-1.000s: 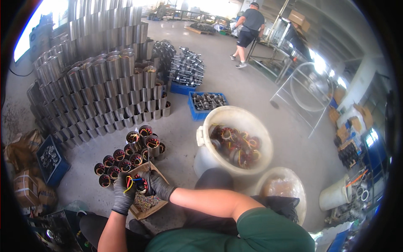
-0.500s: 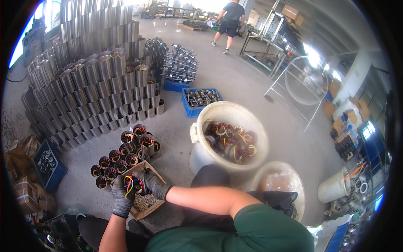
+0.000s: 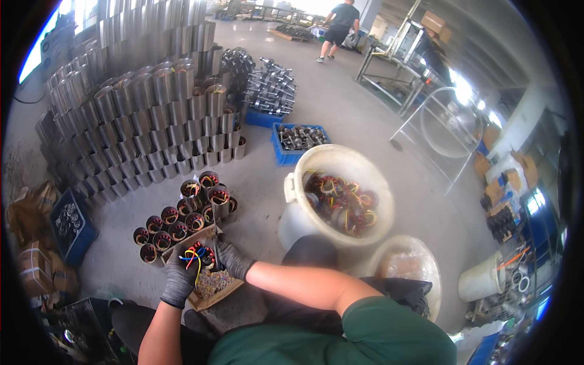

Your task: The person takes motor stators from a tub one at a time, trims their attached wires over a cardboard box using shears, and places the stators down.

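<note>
My gloved left hand [image 3: 177, 271] is closed round the side of a motor stator [image 3: 199, 254] with red windings and blue, yellow and red lead wires hanging out. At the stator's right side, my gloved right hand [image 3: 234, 258] is closed on a thin, dark, upright tool [image 3: 215, 234] whose kind I cannot make out. Beneath both hands stands a cardboard box [image 3: 230, 291] with small multicoloured bits [image 3: 210, 283] in it. Just beyond the box, several metal cylinders [image 3: 177, 230] with windings and wires inside stand on the floor.
Stacked metal cylinders [image 3: 164, 125] rise at the left. A white tub [image 3: 377, 213] of wired stators stands right of my knee, a second tub [image 3: 433, 286] beside it. Blue crates [image 3: 289, 157] hold metal parts; another crate [image 3: 85, 240] is at far left. A person [image 3: 337, 27] walks at the back.
The view has shifted slightly, so the scene sits further right. The stator has turned a little, and its yellow wire now hangs down. Both hands keep their holds.
</note>
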A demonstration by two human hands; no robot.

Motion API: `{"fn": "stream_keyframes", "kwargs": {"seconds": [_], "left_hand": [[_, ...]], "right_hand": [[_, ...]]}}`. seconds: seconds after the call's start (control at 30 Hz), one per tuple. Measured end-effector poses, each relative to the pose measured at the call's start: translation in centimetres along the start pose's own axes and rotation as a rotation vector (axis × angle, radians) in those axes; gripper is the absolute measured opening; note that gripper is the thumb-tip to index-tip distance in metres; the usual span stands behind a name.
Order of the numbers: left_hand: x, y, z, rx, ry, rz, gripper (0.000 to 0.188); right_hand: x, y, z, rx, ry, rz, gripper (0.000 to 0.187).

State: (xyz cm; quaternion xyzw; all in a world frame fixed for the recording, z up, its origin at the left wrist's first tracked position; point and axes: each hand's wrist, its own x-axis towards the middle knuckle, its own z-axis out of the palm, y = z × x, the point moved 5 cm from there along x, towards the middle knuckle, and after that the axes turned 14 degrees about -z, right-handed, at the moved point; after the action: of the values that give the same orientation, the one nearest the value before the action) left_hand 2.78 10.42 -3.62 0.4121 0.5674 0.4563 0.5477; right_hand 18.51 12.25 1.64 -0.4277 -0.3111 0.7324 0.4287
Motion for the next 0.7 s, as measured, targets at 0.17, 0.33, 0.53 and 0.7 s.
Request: {"fn": "stream_keyframes", "kwargs": {"seconds": [0.17,0.33,0.53,0.7], "left_hand": [[-3.7,7.9,2.4,0.225,-0.181,0.148,0.032],[-5.5,10.2,3.9,0.675,-0.159,0.505,0.043],[-4.3,7.7,0.5,0.021,-0.019,0.012,0.032],[-2.9,7.5,-0.1,-0.537,-0.120,-0.046,0.027]], "right_hand": [[0.5,-1.6,0.4,0.171,-0.057,0.022,0.034],[2.9,0.8,-1.7,0.430,-0.251,0.174,0.036],[1.7,-1.2,0.0,0.415,-0.196,0.181,0.027],[4.0,-1.0,-0.8,0.337,-0.377,-0.047,0.031]]}}
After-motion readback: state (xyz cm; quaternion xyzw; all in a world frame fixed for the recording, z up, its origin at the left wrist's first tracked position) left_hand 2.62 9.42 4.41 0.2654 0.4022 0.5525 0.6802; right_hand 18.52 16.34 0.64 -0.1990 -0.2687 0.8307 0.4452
